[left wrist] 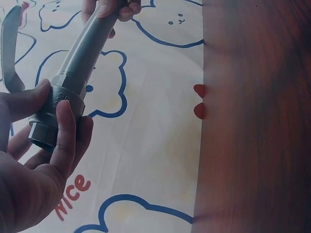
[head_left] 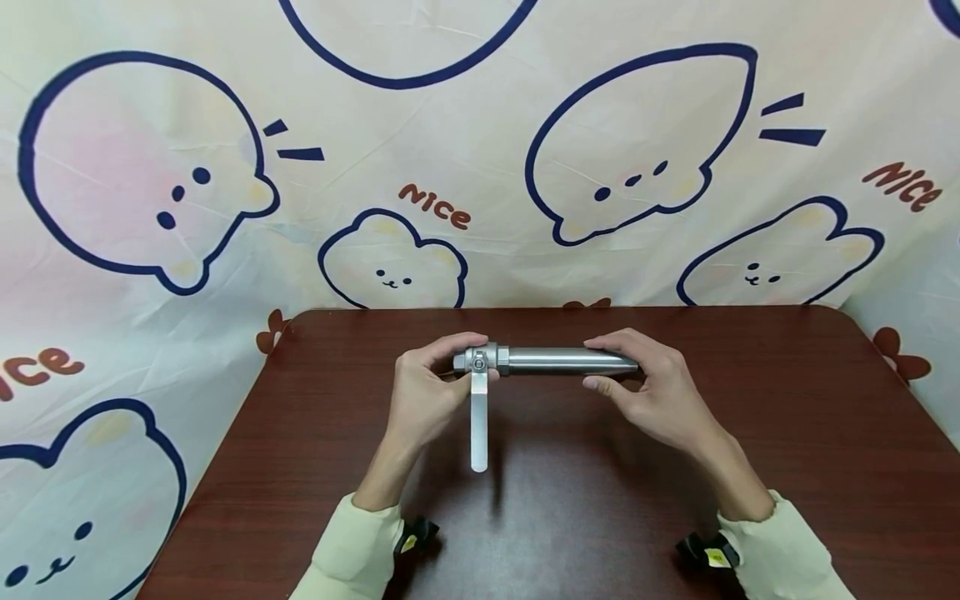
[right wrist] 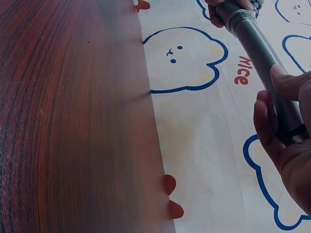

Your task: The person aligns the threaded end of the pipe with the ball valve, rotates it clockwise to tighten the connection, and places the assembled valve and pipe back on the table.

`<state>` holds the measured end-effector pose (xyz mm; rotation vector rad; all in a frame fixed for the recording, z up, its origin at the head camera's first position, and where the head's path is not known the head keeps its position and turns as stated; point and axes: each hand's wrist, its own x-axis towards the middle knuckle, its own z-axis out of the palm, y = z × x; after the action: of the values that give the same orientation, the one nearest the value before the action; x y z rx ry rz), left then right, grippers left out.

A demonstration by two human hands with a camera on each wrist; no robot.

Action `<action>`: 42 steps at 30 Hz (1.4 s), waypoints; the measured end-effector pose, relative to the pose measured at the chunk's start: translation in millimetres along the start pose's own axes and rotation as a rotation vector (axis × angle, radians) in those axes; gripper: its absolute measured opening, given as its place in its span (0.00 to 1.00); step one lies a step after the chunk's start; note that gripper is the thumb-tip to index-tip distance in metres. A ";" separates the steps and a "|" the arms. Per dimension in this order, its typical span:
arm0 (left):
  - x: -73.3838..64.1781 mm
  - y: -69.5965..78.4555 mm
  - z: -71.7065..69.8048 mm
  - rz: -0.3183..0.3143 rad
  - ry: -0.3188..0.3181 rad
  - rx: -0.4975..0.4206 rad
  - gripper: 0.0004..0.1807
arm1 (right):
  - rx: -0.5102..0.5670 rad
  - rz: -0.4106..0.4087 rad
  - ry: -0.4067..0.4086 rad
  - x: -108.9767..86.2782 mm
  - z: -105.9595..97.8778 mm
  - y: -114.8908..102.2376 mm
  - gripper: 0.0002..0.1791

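Note:
A steel ball valve [head_left: 492, 357] with a long flat lever handle [head_left: 479, 425] is joined to a smooth metal tube [head_left: 558, 361]. My left hand [head_left: 427, 387] grips the valve body between thumb and fingers; the lever points toward me. At the tube's slanted far-right end, my right hand [head_left: 660, 392] holds it between thumb and fingers. The whole piece lies level above the table. In the left wrist view the valve's hexagonal end [left wrist: 43, 135] shows below my fingers. The right wrist view has the tube [right wrist: 262, 53] running from my right hand up to the valve.
Below is a dark brown wooden table [head_left: 570, 517] with rounded back corners. A pale cloth [head_left: 495, 150] printed with cartoon outlines hangs behind and beside it. Dark straps with yellow labels sit at both cuffs, by the pale sleeves [head_left: 352, 542].

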<state>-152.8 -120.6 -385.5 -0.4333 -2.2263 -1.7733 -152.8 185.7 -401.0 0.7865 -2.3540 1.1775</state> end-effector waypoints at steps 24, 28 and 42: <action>-0.6 -22.1 9.6 -0.118 -0.141 0.159 0.21 | -0.028 0.141 -0.151 -15.5 -1.8 22.4 0.25; -2.8 -25.2 8.4 -0.131 -0.185 0.174 0.21 | -0.042 0.136 -0.185 -20.8 -1.8 27.7 0.25; -9.7 -35.7 4.4 -0.179 -0.323 0.268 0.21 | -0.031 0.127 -0.289 -34.9 2.2 42.2 0.25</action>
<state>-157.8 -124.5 -422.2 -0.5044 -2.7605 -1.5399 -153.1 215.2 -447.2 0.8580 -2.6860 1.1389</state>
